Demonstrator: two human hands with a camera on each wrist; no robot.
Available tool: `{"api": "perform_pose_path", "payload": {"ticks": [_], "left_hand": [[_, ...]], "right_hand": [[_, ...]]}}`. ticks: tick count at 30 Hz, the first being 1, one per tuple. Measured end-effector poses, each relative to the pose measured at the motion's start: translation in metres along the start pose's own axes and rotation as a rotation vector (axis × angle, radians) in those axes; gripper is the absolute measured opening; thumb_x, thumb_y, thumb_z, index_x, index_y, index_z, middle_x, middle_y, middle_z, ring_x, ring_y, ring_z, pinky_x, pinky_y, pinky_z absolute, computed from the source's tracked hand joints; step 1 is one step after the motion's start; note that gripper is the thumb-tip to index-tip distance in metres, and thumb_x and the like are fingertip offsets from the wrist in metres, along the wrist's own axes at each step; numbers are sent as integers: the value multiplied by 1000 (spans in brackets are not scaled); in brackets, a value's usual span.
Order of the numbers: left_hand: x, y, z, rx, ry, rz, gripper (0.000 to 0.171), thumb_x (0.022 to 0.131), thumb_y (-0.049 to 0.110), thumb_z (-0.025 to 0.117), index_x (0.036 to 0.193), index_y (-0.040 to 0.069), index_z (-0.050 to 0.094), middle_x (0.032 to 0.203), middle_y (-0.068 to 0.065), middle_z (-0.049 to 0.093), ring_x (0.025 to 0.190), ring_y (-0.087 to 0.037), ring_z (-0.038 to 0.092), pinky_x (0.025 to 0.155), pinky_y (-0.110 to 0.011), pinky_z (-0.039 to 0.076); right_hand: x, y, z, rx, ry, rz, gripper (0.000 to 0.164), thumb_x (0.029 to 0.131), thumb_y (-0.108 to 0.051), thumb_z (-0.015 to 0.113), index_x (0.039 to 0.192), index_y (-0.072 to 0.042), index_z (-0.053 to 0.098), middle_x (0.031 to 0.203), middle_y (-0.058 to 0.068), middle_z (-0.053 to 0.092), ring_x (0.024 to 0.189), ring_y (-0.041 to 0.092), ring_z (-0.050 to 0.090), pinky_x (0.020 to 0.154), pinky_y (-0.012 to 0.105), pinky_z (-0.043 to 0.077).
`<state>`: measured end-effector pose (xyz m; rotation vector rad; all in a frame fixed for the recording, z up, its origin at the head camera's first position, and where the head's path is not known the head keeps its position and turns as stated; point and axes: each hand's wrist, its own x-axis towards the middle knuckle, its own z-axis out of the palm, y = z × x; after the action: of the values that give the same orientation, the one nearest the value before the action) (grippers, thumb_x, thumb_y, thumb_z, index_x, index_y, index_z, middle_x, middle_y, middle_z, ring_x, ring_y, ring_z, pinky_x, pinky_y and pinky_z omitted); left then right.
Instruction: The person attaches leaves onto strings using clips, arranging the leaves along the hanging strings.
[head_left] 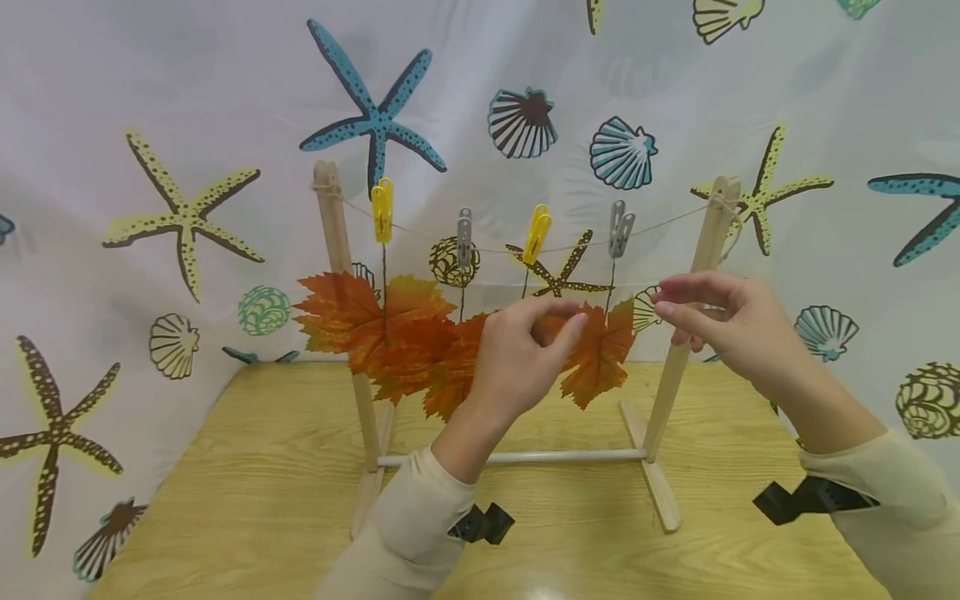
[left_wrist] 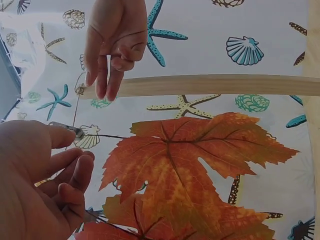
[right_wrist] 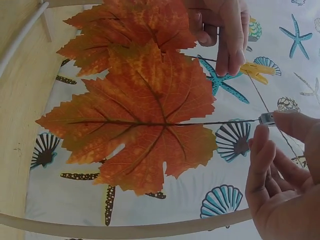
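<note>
Maple leaves in orange and red, among them the rightmost leaf (head_left: pixel 600 354), hang by their stems from clothespins on a thin string. The left hand (head_left: pixel 517 350) is in front of the leaves in the head view, fingers loosely bent, holding nothing. My right hand (head_left: pixel 738 321) is raised beside the right post, thumb and fingertips apart with nothing between them. Nearest to it is the rightmost grey clothespin (head_left: pixel 619 229), up and to its left; the fingertips overlap this clothespin (right_wrist: pixel 267 118) in the right wrist view. Another grey clothespin (head_left: pixel 464 237) and two yellow ones, left (head_left: pixel 382 212) and middle (head_left: pixel 537 235), grip stems.
The string (head_left: pixel 667 221) runs between a left wooden post (head_left: pixel 333 221) and a right wooden post (head_left: pixel 678 367). A white rod (head_left: pixel 570 457) joins the posts low down, above a wood-grain table (head_left: pixel 247 492). Behind hangs a white curtain (head_left: pixel 225 67) printed with starfish and shells.
</note>
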<state>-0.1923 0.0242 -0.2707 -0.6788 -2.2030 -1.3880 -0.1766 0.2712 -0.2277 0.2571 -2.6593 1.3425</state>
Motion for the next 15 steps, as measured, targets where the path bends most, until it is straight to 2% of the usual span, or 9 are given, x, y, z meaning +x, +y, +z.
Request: {"api": "perform_pose_path", "payload": {"ticks": [4,9,15], "left_hand": [[-16,-8,-3,4,9,23,22,95,25,70,110,11,76,93,-1,73,63,-8,55,59,-22,48],[-39,-20,-12,21,17,13,24,94,25,71,112,10,76,89,0,71,67,-7,59,61,-23,51],[-57,-33,-24,80,-12,22,33,95,28,70,123,11,72,91,1,72,69,-7,60,61,-23,52]], "right_hand": [[-14,12,5,56,29,-27,42,100,-38,60,134,-14,59,117,-11,67,82,13,69,71,25,55],[-32,28,12,85,37,-72,38,103,-32,57,134,-9,58,121,-14,66,83,13,69,74,22,55],[-43,43,21,103,10,-79,38,104,-31,55,133,-7,59,121,-17,66,90,9,68,77,21,55]]}}
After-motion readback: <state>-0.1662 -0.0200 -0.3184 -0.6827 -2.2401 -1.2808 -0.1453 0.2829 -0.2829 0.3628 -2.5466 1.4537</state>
